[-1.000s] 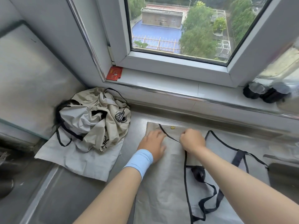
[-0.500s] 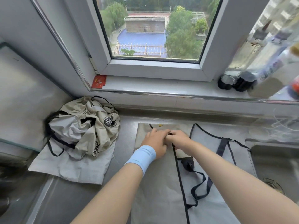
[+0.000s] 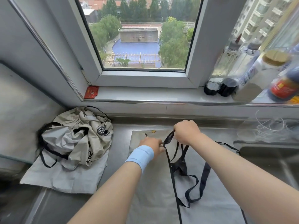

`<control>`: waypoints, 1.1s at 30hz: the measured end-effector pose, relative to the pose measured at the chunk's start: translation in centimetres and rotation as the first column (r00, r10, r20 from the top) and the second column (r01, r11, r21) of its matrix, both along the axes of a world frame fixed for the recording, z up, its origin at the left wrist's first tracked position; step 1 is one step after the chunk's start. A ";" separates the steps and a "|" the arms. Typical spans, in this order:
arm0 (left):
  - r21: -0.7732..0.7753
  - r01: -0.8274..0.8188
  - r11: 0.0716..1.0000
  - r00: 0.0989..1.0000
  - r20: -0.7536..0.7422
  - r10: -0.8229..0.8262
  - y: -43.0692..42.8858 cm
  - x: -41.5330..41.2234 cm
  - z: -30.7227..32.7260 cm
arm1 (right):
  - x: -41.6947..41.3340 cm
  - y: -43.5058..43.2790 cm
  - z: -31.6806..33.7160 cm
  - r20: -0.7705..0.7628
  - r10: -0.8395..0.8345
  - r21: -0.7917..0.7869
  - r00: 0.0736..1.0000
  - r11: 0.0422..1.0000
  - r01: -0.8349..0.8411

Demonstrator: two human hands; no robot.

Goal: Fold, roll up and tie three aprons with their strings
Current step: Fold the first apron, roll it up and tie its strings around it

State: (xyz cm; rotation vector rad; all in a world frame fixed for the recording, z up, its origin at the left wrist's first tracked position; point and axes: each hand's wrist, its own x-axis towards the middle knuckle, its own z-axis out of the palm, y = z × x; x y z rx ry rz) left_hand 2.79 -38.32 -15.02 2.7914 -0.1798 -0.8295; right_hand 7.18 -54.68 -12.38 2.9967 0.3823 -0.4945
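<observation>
A grey apron [image 3: 155, 188] with black edging lies flat on the steel counter in front of me. Its black strings [image 3: 191, 177] trail loose over the cloth. My right hand [image 3: 186, 131] grips a black string and holds it lifted above the apron's top edge. My left hand [image 3: 153, 146], with a light blue wristband, pinches the same string lower down, against the cloth. A crumpled heap of beige and grey aprons [image 3: 76, 143] with black straps lies on the counter to the left.
The steel counter [image 3: 119, 139] runs under a window sill [image 3: 145, 92]. Bottles and jars [image 3: 252, 78] stand on the sill at right, a red card [image 3: 91, 92] at left. A sink [image 3: 267, 157] lies at right, with a wire rack [image 3: 273, 126] behind it.
Both hands were pressing on the apron's top edge. Now my right hand has lifted a black string up and my left hand pinches it lower down. My view tilted up toward the window.
</observation>
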 end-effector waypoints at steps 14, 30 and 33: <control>-0.173 -0.189 0.967 0.982 -0.054 0.182 -0.6 0.9 0.9 | -0.4 -1.2 0.0 0.122 -0.128 0.040 0.984 0.991 0.124; -0.652 -0.745 -0.141 0.507 -0.691 0.515 3.7 5.3 3.4 | 2.1 4.7 -0.7 -0.543 -0.185 0.788 0.819 0.226 0.573; -0.649 -0.646 -0.402 0.475 -0.754 0.454 5.4 6.1 2.9 | 1.1 5.8 -2.8 -0.472 -0.125 0.744 0.873 0.474 0.470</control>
